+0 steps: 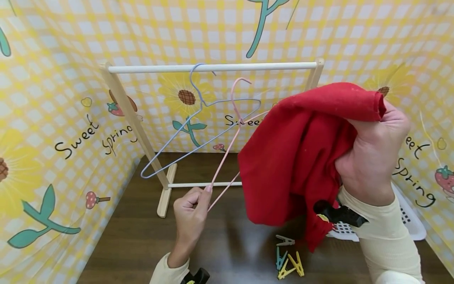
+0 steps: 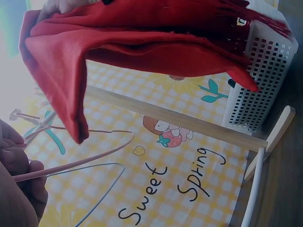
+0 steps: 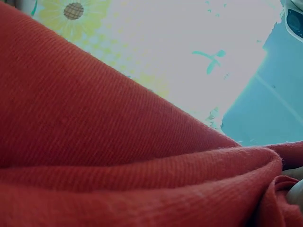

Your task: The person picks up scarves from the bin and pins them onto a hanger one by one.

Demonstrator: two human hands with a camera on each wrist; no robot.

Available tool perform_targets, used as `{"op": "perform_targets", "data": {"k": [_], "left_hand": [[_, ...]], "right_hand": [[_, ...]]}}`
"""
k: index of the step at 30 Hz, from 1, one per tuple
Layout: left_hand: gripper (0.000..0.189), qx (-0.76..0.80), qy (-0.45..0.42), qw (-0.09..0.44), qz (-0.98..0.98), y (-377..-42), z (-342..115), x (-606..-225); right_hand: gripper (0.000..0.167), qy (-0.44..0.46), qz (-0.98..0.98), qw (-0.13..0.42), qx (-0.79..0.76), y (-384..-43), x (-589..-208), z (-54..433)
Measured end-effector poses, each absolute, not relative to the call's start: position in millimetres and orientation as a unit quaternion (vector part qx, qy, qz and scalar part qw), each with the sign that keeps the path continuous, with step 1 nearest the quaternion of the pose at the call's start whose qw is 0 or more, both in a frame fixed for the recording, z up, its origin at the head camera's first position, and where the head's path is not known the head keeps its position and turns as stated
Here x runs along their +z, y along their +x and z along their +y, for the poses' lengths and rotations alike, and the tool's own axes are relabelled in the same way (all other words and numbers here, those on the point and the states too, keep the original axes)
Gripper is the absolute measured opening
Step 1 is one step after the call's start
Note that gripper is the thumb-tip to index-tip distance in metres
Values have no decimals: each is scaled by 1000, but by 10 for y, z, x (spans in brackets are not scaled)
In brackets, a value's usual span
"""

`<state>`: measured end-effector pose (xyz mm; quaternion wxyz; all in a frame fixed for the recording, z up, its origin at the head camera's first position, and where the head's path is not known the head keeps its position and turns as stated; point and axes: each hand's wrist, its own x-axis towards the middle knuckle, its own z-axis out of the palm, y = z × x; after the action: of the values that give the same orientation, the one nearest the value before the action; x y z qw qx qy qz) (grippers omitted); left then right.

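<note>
My left hand (image 1: 193,209) pinches the lower left corner of a pink wire hanger (image 1: 226,157), which is held tilted in front of the rack. The hanger's hook points up, and its right part disappears behind a red scarf (image 1: 283,157). That folded scarf drapes from my right hand (image 1: 376,154), which grips it at the upper right; some of the fingers are hidden by the cloth. Fringe (image 2: 267,21) shows on the scarf in the left wrist view. In the right wrist view red cloth (image 3: 104,118) fills most of the picture.
A blue wire hanger (image 1: 173,136) hangs from the white top bar (image 1: 248,67) of a wooden rack (image 1: 133,122). Several clothespins (image 1: 280,258) lie on the dark wooden surface (image 1: 131,236). A white perforated basket (image 2: 265,71) stands at the right, partly behind my right arm.
</note>
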<state>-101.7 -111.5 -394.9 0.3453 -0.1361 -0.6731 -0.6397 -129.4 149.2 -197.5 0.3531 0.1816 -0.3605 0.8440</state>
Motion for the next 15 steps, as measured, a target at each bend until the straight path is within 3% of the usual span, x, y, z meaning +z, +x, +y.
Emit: {"op": "perform_targets", "data": {"k": [6, 15], "left_hand": [[54, -640, -142, 349, -670, -1023, -1108, -3944], [53, -645, -149, 350, -663, -1022, -1100, -3933]], "right_hand": [[25, 189, -371, 345, 841, -1293, -1930, 1444], [16, 195, -356, 350, 844, -1320, -1837, 1359]]}}
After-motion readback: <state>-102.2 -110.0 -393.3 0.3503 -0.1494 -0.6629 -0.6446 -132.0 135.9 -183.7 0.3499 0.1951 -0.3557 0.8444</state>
